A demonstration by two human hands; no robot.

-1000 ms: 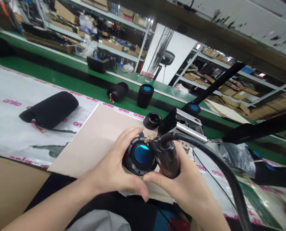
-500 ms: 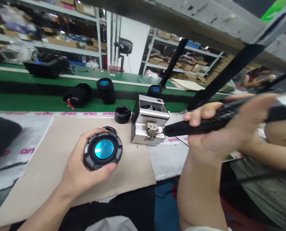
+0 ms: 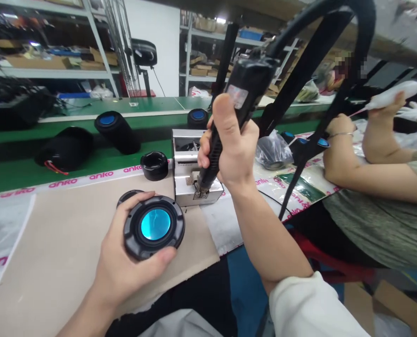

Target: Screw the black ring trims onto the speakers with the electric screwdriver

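Observation:
My left hand [image 3: 124, 262] grips a round black speaker ring [image 3: 133, 236] with a shiny blue disc in its middle, held above the cardboard. Its thumb and fingers close round the rim. My right hand [image 3: 234, 150] is wrapped round a black electric screwdriver [image 3: 212, 157], which is tilted with its tip down at the front of a silver screw feeder [image 3: 185, 171]. Metal parts at the feeder's front hide the very tip. Behind the left hand, a second black ring [image 3: 124, 196] is partly covered. An open black ring [image 3: 154, 166] stands beside the feeder.
Cardboard [image 3: 64, 243] covers the bench in front of me. Black cylindrical speakers [image 3: 119, 133] stand or lie on the green surface behind. A thick cable [image 3: 310, 154] hangs from the screwdriver at right. There a co-worker's arms [image 3: 363, 154] hold a white bottle [image 3: 394, 96].
My right hand has turned the screwdriver from nearly level to steep, its tip now at the feeder's front. The view has swung right. My left hand still holds the speaker ring.

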